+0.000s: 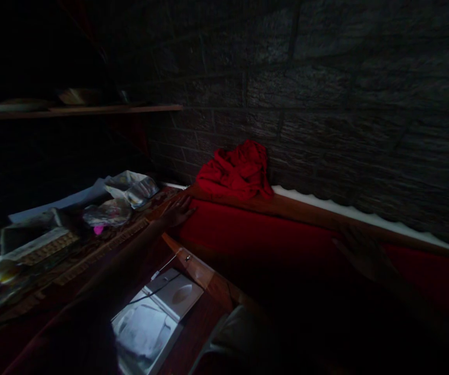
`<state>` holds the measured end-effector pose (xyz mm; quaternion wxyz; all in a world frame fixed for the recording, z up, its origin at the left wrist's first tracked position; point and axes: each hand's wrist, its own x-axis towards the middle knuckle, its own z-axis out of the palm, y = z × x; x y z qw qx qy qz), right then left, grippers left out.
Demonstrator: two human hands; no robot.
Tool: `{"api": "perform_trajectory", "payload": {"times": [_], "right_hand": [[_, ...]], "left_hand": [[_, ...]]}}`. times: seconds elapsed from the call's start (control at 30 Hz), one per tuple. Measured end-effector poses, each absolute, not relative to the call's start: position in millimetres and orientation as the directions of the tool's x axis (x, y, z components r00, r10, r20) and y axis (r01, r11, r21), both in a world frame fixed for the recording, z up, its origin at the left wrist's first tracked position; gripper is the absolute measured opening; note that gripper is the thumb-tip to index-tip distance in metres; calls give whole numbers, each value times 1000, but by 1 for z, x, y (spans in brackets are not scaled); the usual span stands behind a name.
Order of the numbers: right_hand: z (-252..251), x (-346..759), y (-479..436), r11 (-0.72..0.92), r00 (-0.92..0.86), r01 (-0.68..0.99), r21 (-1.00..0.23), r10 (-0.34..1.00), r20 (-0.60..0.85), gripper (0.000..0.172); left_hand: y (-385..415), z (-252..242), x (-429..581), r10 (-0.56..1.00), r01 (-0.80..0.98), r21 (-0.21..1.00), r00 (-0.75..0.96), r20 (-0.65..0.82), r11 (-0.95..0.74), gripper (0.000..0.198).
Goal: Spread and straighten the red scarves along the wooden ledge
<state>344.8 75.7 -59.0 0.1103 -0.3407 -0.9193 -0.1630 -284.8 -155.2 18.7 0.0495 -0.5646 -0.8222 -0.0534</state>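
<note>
A red cloth or cushion (256,234) lies inside a wooden frame (295,206) along the wall. At its left end rests my left hand (176,212), fingers spread and holding nothing, near the corner of the wood. My right hand (359,252) is dim in shadow over the right part of the red surface, its fingers stretched out toward the back edge. Whether that palm presses on the fabric is too dark to tell. Between and beyond the hands, a crumpled red cloth (236,172) sits in a heap on the back rail against the wall.
An open white box (146,328) with a thin cable stands at lower left. Clear plastic bags (109,212) and papers lie on a patterned cloth (103,255) at left. Above them runs a wooden shelf (131,110) with dishes. A dark block wall (306,104) closes the back.
</note>
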Motion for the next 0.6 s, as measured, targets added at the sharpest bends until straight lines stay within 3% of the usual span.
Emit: {"api": "perform_trajectory", "payload": {"times": [0.07, 0.2, 0.37, 0.47, 0.6], "right_hand": [[-48, 335, 67, 655, -673, 738, 163, 696, 250, 52], [-27, 315, 53, 497, -494, 867, 30, 854, 164, 74], [-15, 311, 47, 457, -449, 889, -40, 885, 126, 80], [-7, 304, 40, 451, -428, 885, -118, 886, 175, 80], [10, 256, 9, 588, -538, 769, -252, 808, 242, 84]], "left_hand": [[-148, 20, -273, 922, 927, -16, -372, 105, 376, 52], [-128, 13, -234, 962, 963, -11, -271, 22, 271, 56], [-132, 6, -219, 979, 980, -36, -199, -34, 198, 66], [-134, 13, -210, 965, 967, -58, -253, -70, 250, 72], [-116, 24, -153, 983, 981, 74, -173, -66, 177, 78]]}}
